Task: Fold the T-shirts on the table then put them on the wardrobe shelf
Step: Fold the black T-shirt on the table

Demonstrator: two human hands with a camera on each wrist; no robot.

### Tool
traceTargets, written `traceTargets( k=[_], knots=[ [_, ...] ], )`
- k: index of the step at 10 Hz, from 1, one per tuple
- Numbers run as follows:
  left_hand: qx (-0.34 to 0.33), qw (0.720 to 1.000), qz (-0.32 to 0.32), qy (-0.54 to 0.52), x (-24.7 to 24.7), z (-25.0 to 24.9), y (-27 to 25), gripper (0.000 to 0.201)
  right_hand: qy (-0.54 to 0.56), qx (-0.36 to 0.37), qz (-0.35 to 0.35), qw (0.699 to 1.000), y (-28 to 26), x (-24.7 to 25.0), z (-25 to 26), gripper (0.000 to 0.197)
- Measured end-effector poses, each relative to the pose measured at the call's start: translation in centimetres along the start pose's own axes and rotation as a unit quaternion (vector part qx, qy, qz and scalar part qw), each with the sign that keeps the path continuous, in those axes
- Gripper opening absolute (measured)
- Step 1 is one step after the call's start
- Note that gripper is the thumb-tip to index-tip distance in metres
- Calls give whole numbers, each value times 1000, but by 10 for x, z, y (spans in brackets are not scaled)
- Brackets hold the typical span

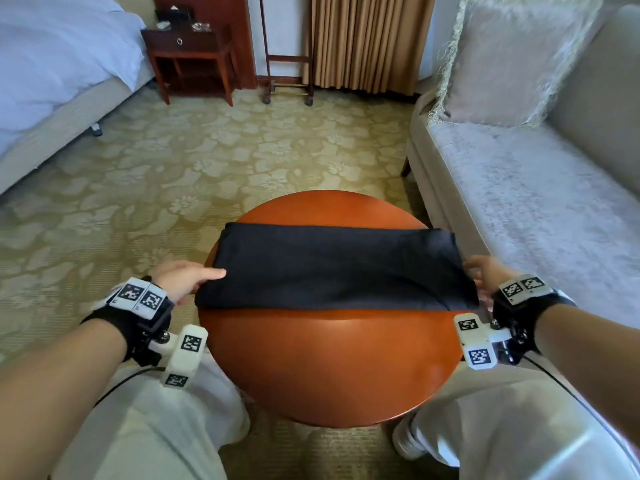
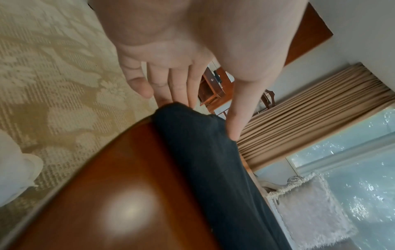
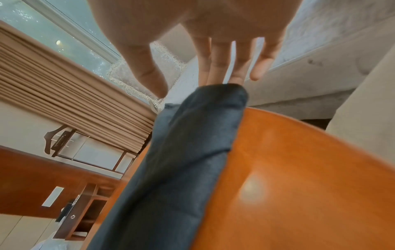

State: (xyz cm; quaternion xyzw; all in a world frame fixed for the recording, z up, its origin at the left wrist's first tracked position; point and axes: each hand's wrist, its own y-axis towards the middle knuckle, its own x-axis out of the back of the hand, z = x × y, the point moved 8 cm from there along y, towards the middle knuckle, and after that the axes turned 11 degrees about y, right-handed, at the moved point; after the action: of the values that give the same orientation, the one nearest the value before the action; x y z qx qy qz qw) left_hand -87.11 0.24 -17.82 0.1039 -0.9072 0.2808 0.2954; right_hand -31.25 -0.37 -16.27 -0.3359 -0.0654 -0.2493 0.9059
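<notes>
The shirt (image 1: 332,268) lay folded into a long dark band across the table (image 1: 332,368), its ends reaching the rim. The left hand (image 1: 180,280) kept straight fingers at the left end, thumb laid on the cloth. The right hand (image 1: 485,271) met the right end with fingers straight and thumb clear. Neither was clenched. The cloth looked light, soft and limp, so its layers would likely slide, and each end wanted pinching through every layer.

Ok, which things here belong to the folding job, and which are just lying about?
Job in hand: black T-shirt; round table under it; left hand and right hand at its two ends.

Lying about: bed; nightstand; valet stand; curtain; sofa; cushion.
</notes>
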Motion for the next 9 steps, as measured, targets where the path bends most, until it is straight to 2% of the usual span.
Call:
traceTargets(
  k=[1, 2, 3, 4, 5, 6, 7, 8, 9],
  knots=[
    [-2, 999, 6, 34, -6, 4, -21, 61, -22, 2, 8, 1000, 14, 11, -29, 59],
    [-10, 1000, -21, 17, -4, 9, -32, 51, -56, 7, -24, 998, -17, 20, -39, 51],
    [-26, 998, -56, 20, -2, 9, -40, 46, -98, 45, -34, 994, -31, 25, -40, 40],
    [-26, 996, -85, 24, 1, 12, -37, 38, -153, 87, -62, 982, -24, 33, -33, 20],
    [-1, 992, -126, 23, 13, 20, -30, 17, -190, 95, -53, 976, -27, 35, -23, 13],
    [31, 993, -110, 14, 18, 38, -5, 19, -280, 81, -46, 955, -19, 33, -29, 22],
    [57, 995, -76, 25, 12, 62, 38, 33, -212, 69, -18, 975, 35, 28, -46, 45],
    [67, 991, -96, 61, 14, 19, -15, 37, -149, 55, -94, 983, 30, 34, -35, 52],
    [-4, 989, -137, 64, 14, -18, -36, 25, -161, 112, -179, 964, -29, 28, 2, 64]
  ],
)
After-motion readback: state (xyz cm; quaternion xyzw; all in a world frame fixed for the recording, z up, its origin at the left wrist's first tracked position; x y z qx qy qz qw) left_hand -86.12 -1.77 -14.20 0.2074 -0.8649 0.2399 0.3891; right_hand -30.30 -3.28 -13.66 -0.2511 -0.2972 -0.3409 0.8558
